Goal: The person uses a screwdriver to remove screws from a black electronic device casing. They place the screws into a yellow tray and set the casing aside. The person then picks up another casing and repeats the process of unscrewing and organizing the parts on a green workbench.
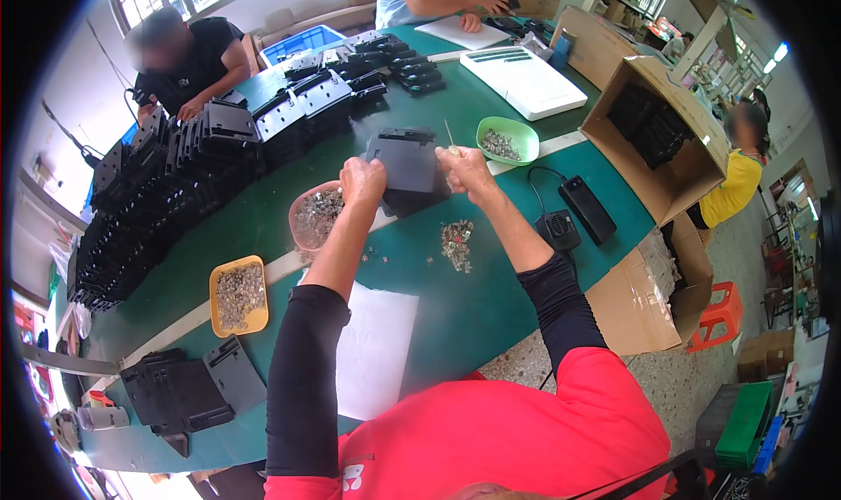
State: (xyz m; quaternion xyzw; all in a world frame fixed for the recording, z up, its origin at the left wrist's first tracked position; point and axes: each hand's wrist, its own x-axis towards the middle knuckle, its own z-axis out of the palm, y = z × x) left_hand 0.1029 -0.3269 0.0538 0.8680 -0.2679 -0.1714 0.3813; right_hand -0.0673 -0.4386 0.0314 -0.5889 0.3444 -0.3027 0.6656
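Note:
A black plastic panel [410, 167] rests on the green tabletop in front of me, with at least one more black part under it. My left hand [363, 180] is closed at the panel's left edge, its fingertips partly hidden. At the opposite edge, my right hand [467, 170] is closed around a thin pointed tool [449, 133], whose shaft sticks up; most of the handle is hidden. Small metal clips fill a pink bowl [298, 224] beside my left forearm and a light green bowl [531, 142] beyond my right hand. A loose heap of clips [456, 244] lies between my forearms.
Long stacks of black panels [166, 184] line the left side. A yellow tray [262, 311] of small parts, black parts [180, 390] and white paper [377, 342] lie nearer. A black power adapter [587, 209] and open cardboard box [604, 119] are at right. Two people sit across.

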